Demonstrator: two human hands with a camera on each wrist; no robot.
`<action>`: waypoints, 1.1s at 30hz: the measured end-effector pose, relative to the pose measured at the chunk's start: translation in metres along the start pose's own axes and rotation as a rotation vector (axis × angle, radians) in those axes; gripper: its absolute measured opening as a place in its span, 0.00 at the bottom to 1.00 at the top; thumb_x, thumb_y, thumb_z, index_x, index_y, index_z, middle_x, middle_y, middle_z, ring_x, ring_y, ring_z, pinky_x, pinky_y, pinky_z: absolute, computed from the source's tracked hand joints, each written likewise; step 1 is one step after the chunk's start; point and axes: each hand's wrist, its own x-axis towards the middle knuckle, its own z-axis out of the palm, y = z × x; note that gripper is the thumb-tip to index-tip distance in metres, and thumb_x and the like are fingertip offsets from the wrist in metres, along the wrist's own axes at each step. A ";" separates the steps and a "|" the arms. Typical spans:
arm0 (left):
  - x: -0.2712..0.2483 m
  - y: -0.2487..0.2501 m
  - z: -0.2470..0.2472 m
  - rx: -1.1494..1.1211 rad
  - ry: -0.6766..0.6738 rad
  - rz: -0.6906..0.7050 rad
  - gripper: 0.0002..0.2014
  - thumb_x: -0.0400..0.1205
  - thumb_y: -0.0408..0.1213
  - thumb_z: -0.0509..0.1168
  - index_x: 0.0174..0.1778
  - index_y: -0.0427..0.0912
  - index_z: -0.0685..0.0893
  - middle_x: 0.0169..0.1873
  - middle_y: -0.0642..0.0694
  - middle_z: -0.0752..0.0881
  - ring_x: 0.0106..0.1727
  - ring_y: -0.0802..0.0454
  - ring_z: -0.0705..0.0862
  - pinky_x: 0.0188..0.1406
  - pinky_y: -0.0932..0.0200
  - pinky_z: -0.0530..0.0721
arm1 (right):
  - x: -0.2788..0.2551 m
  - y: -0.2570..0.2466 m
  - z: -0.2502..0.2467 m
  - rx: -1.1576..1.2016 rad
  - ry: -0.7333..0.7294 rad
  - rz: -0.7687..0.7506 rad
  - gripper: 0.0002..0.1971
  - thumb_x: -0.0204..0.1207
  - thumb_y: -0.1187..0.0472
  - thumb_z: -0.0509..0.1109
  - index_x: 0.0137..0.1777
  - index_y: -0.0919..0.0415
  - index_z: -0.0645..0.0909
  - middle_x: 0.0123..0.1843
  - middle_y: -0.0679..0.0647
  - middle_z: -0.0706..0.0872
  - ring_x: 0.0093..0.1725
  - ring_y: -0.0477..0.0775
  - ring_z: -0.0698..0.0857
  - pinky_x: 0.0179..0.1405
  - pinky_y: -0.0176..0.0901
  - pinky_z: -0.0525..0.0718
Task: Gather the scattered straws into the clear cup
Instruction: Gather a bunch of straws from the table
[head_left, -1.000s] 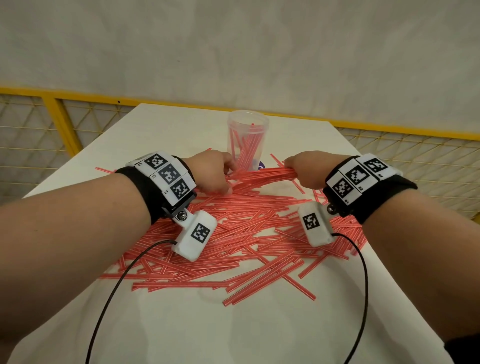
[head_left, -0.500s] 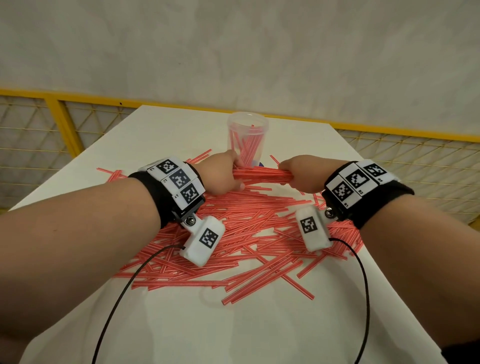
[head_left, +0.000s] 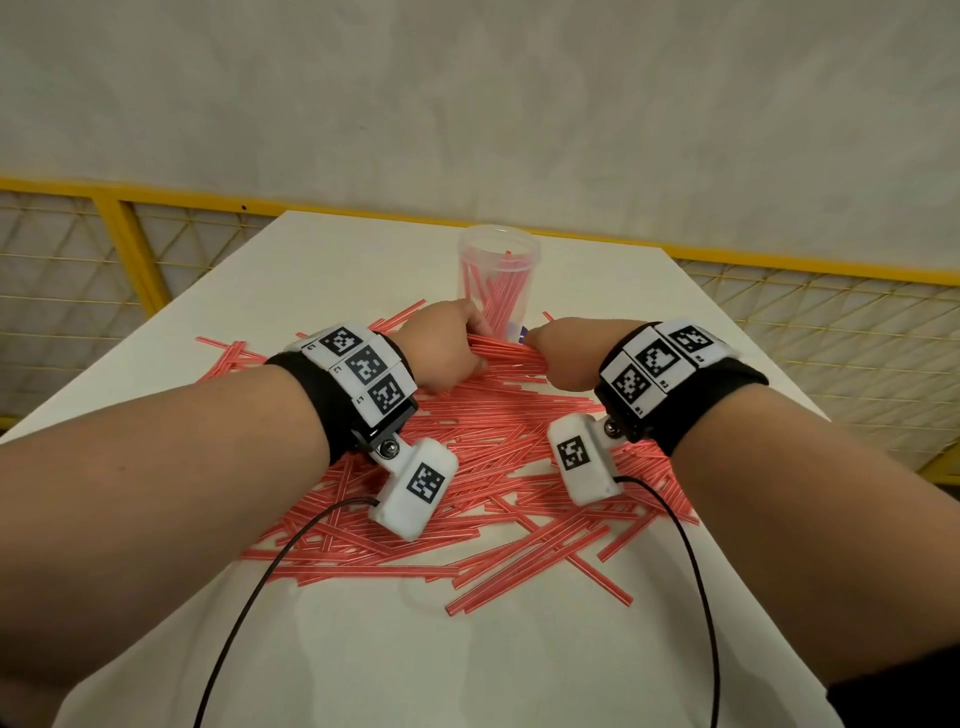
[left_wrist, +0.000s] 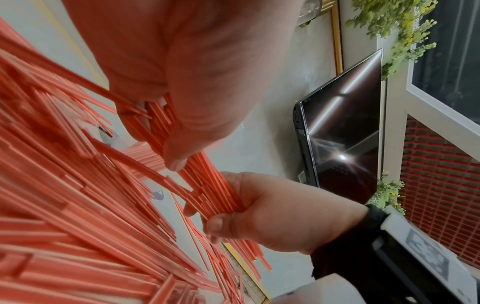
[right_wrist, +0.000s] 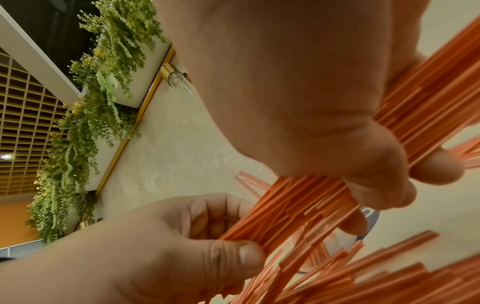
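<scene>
Both sets of fingers are curled around one bundle of red straws (head_left: 506, 354), left hand (head_left: 441, 347) and right hand (head_left: 563, 353) at opposite ends, just before the clear cup (head_left: 497, 280); loose straws (head_left: 488, 499) cover the white table (head_left: 363, 649).

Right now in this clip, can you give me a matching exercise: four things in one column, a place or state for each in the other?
Things:
1. clear cup
2. bundle of straws
3. loose straws
4. fence

States:
A. scattered flat on the table
B. yellow, beyond the table
C. upright, some straws inside
D. gripped by left hand and right hand

Pairs: 1-C, 2-D, 3-A, 4-B
</scene>
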 end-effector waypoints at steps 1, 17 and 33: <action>0.000 0.000 0.000 -0.002 0.008 -0.004 0.13 0.75 0.36 0.76 0.51 0.49 0.80 0.46 0.51 0.84 0.45 0.51 0.83 0.43 0.57 0.82 | 0.001 -0.002 0.000 0.002 0.003 0.000 0.18 0.81 0.70 0.56 0.69 0.63 0.73 0.61 0.60 0.83 0.58 0.60 0.82 0.50 0.45 0.78; 0.000 -0.005 -0.008 0.017 0.059 -0.052 0.20 0.73 0.31 0.76 0.61 0.43 0.84 0.55 0.45 0.88 0.54 0.46 0.86 0.58 0.52 0.83 | 0.003 0.005 0.003 0.124 0.078 -0.006 0.12 0.84 0.64 0.59 0.65 0.62 0.75 0.59 0.59 0.84 0.58 0.61 0.82 0.55 0.48 0.78; -0.006 -0.009 -0.018 -0.102 0.198 0.024 0.16 0.71 0.29 0.75 0.50 0.46 0.79 0.46 0.51 0.86 0.46 0.51 0.87 0.47 0.58 0.83 | -0.008 0.016 -0.005 0.442 0.278 -0.055 0.11 0.81 0.67 0.60 0.59 0.60 0.78 0.45 0.50 0.80 0.43 0.51 0.76 0.36 0.37 0.68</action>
